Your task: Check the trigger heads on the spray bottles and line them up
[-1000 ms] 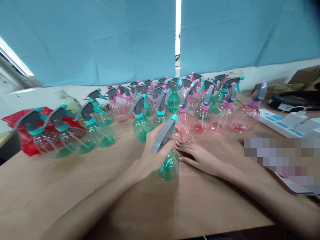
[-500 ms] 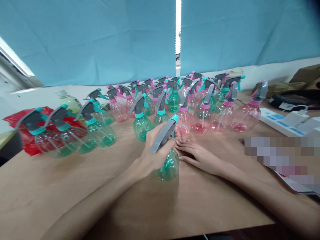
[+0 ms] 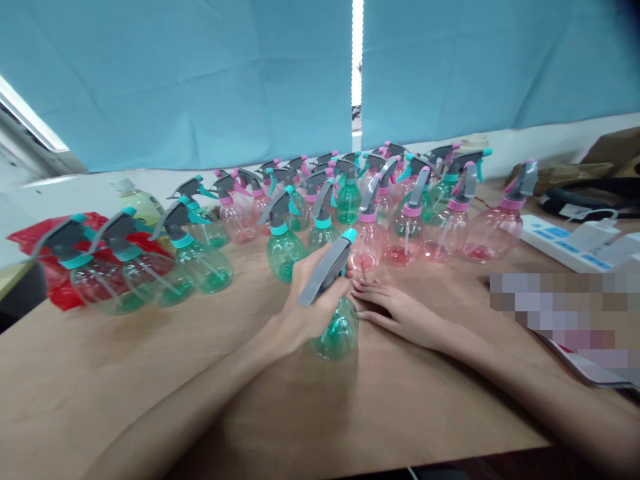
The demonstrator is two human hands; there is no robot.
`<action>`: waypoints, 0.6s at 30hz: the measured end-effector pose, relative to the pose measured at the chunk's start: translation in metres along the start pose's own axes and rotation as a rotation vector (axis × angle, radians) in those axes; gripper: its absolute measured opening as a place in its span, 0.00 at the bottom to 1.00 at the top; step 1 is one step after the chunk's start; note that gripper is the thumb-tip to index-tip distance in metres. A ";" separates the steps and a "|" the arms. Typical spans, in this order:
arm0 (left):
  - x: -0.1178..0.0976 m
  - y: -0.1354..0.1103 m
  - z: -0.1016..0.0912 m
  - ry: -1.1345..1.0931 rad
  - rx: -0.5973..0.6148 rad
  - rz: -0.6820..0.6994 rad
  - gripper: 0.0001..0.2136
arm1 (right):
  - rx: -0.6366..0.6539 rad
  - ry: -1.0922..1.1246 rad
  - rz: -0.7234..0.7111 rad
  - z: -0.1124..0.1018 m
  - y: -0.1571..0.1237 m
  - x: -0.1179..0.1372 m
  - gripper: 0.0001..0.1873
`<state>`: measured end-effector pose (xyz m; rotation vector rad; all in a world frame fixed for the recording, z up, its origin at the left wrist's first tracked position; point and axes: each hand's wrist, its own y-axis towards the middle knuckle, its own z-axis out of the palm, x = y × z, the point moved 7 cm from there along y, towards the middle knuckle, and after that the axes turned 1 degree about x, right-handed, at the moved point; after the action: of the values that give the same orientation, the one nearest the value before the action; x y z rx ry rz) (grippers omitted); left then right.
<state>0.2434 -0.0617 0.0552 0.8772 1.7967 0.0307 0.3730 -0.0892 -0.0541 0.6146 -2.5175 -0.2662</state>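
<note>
My left hand [image 3: 305, 300] is wrapped round the neck of a green spray bottle [image 3: 336, 333] with a grey trigger head and teal nozzle, which stands on the brown table [image 3: 150, 373] in front of me. My right hand [image 3: 397, 310] lies flat on the table just right of that bottle, fingers stretched out and touching nothing else.
Several green and pink spray bottles [image 3: 350, 200] crowd the far middle of the table. Three green ones [image 3: 145, 267] stand at the left before a red bag [image 3: 35, 247]. A white power strip [image 3: 565, 250] lies at the right.
</note>
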 end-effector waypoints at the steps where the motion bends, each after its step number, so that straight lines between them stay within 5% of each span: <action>1: -0.001 0.000 0.000 0.001 0.002 0.004 0.03 | 0.003 -0.002 0.001 0.000 0.000 0.000 0.28; 18: -0.002 -0.001 0.002 -0.025 -0.018 0.033 0.02 | 0.011 -0.019 -0.005 0.001 0.000 -0.001 0.28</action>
<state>0.2445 -0.0641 0.0556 0.8903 1.7567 0.0566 0.3730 -0.0891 -0.0552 0.6259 -2.5380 -0.2615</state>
